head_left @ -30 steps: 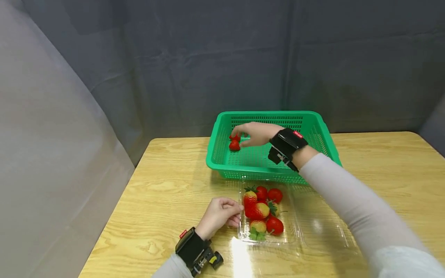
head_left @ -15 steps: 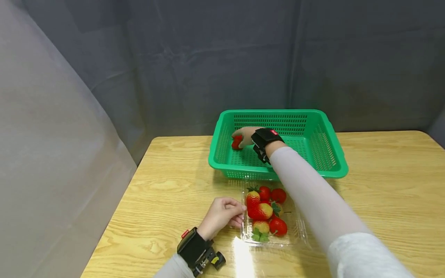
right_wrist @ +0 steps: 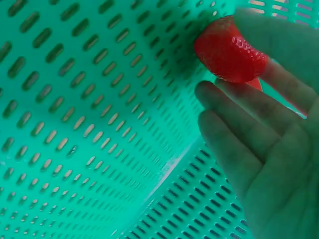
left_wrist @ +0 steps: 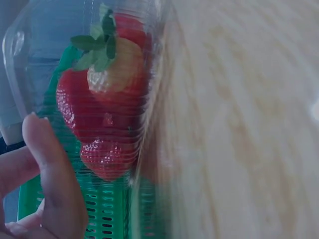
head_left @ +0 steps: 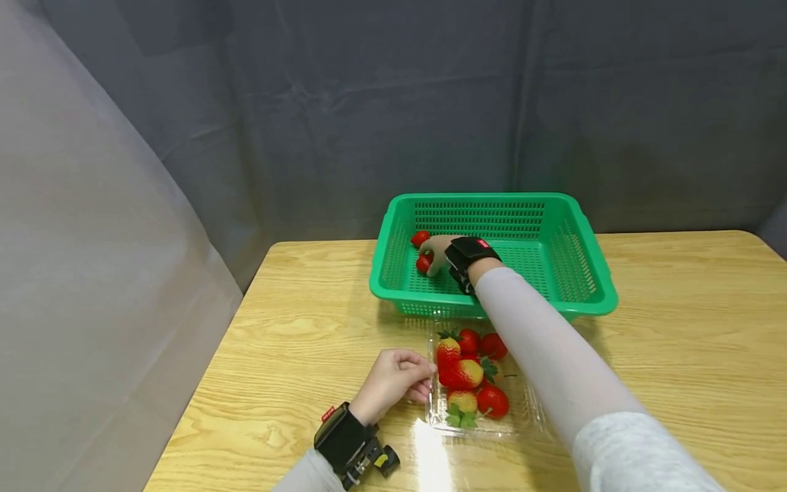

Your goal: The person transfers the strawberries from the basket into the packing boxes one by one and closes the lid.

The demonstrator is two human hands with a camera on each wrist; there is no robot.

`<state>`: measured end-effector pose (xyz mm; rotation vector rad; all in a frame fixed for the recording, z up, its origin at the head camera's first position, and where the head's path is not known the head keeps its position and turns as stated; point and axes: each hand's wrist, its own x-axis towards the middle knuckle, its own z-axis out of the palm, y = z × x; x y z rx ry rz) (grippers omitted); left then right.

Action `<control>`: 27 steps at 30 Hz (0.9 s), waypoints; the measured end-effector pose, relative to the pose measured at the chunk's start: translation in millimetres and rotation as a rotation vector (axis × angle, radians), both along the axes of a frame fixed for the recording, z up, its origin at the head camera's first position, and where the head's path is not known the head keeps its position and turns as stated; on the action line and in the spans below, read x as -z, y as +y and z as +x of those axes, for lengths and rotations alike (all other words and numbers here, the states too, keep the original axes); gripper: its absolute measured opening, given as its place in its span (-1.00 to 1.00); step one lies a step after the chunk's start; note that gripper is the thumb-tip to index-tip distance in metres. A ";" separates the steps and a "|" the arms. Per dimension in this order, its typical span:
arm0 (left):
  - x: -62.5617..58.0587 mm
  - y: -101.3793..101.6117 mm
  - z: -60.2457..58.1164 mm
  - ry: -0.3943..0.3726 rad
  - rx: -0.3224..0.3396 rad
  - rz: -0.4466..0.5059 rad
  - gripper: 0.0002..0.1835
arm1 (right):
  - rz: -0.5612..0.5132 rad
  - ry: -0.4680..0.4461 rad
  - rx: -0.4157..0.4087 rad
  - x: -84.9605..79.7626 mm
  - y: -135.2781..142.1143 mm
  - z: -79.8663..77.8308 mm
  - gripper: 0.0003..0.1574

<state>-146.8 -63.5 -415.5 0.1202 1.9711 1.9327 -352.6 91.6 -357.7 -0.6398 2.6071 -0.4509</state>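
Observation:
Inside the green basket (head_left: 572, 273), my right hand (head_left: 441, 247) pinches a red strawberry (right_wrist: 232, 50) between thumb and fingers. A second strawberry (head_left: 420, 238) lies just behind that hand, by the basket's left wall. My left hand (head_left: 393, 381) pinches the left rim of a clear plastic clamshell box (head_left: 433, 417), its fingertips at the edge. Within the box several strawberries (head_left: 462, 374) are piled, some red, some yellowish with green leaves. In the left wrist view, leafy strawberries (left_wrist: 117, 74) show through the clear wall. My right sleeve hides the box's right part.
The wooden table (head_left: 295, 342) carries both containers, the basket directly behind the box. A dark grey cloth (head_left: 369, 116) hangs behind the table, and a pale cloth (head_left: 92, 239) slopes along the left.
My right hand has reached down into the basket, taken hold of a strawberry and drawn it slightly toward the front, apart from the other one. The left hand has stayed at the box rim.

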 end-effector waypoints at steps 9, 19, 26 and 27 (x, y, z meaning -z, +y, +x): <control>0.2 -0.8 -1.2 0.001 0.001 -0.011 -0.87 | -0.058 0.033 -0.061 2.8 2.7 -2.6 -0.61; 1.5 -0.8 -4.1 -0.008 -0.006 -0.012 -0.86 | -0.172 0.150 -0.361 -62.3 22.9 35.6 -0.66; 1.5 -2.5 -6.0 0.005 0.006 -0.008 -0.86 | -0.238 0.229 -0.517 -83.9 39.2 105.0 -0.67; 1.5 -2.5 -6.5 0.007 0.008 -0.008 -0.86 | -0.235 0.238 -0.538 -82.8 40.8 113.1 -0.67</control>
